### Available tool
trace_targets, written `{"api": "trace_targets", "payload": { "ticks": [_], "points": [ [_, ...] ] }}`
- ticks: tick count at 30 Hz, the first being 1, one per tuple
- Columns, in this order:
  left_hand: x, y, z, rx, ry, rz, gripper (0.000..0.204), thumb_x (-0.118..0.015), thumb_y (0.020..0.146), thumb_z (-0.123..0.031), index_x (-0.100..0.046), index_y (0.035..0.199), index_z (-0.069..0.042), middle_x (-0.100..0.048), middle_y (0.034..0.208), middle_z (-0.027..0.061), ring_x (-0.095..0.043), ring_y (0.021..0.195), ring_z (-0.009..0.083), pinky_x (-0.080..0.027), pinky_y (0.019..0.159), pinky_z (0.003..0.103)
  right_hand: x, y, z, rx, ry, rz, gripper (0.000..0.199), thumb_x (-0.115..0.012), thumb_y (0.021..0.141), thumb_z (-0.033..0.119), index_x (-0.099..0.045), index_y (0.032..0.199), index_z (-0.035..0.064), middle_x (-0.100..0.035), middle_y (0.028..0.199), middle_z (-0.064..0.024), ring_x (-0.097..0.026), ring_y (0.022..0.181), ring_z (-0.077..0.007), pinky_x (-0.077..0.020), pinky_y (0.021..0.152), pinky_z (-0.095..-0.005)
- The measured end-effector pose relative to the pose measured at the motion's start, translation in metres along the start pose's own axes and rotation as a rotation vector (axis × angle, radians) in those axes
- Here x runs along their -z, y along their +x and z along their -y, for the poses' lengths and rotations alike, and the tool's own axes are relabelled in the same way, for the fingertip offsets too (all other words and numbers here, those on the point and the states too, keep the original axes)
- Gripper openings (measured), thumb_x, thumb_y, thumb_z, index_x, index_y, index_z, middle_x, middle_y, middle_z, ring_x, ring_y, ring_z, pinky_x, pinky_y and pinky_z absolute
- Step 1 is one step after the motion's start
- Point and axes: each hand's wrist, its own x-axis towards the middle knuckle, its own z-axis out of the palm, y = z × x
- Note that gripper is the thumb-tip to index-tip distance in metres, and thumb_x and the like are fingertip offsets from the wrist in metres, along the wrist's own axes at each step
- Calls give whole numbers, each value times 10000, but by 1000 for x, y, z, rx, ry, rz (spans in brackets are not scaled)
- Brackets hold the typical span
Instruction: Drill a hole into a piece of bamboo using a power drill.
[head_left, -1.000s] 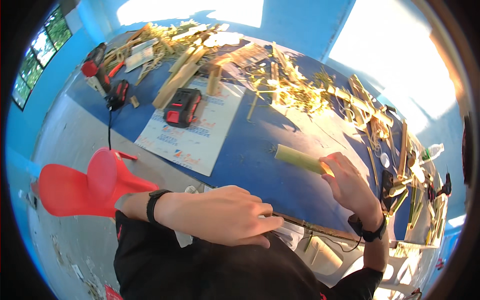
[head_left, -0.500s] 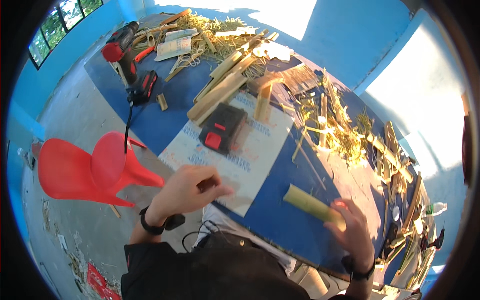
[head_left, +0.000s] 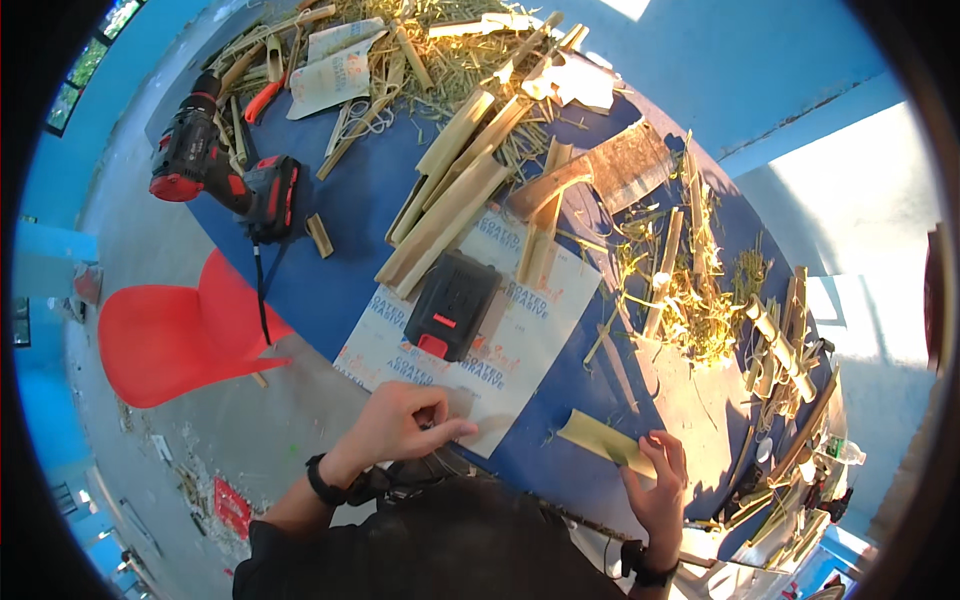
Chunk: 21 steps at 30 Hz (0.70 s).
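Observation:
My right hand (head_left: 660, 485) grips one end of a pale green split bamboo piece (head_left: 600, 440), just above the near part of the blue table (head_left: 570, 375). My left hand (head_left: 405, 425) hangs over the near edge of a printed sandpaper sheet (head_left: 540, 350), its fingers curled and the thumb stretched towards the right. Whether anything small is inside those fingers is hidden. Beyond the left hand, a black and red battery pack (head_left: 455, 305) lies on the sheet. Split bamboo lengths (head_left: 450, 220) rest at the sheet's far edge.
A cordless drill (head_left: 200, 160) stands at the table's left side. A broad-bladed cleaver (head_left: 630, 165) lies past the sheet. Bamboo shavings (head_left: 690, 310) and more pieces cover the right and far sides. A red plastic chair (head_left: 170, 335) is on the floor at left.
My view has shifted, so the table things appear larger and the drill farther left. My right hand still holds the bamboo piece, now tilted less. The left hand stays curled.

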Motion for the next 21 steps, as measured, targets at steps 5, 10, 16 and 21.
{"api": "trace_targets", "payload": {
  "ticks": [5, 10, 16, 21],
  "points": [
    [-2, 4, 4, -81, 3, -63, 479, -863, 896, -398, -602, 663, -71, -517, 531, 58, -483, 464, 216, -362, 487, 345, -20, -14, 1, -56, 31, -71, 606, -865, 730, 70, -659, 1296, -5, -586, 1401, -188, -562, 1319, -401, -455, 1135, -483],
    [-1, -1, 12, -111, 41, -33, 417, -860, 918, -291, -607, 693, -47, -547, 554, 45, -483, 496, 142, -369, 500, 314, -32, -28, 0, -30, -88, -183, 666, -880, 745, 105, -617, 1348, -2, -572, 1461, -208, -534, 1383, -425, -403, 1187, -544],
    [15, -9, 23, 44, -304, -7, 326, -784, 997, -228, -649, 763, -45, -551, 630, -53, -458, 581, 32, -352, 523, 269, -44, -62, 2, -102, -134, -429, 496, -861, 836, 123, -617, 1248, -2, -613, 1316, -203, -605, 1216, -394, -474, 1064, -511],
    [96, -31, 7, 206, -208, -168, 350, -774, 1007, -283, -678, 786, -29, -527, 670, -78, -421, 615, 25, -346, 545, 264, -49, -88, 19, -354, 92, -382, 264, -800, 940, 127, -605, 1077, 12, -662, 911, -139, -669, 761, -255, -543, 726, -387]
  ]
}}
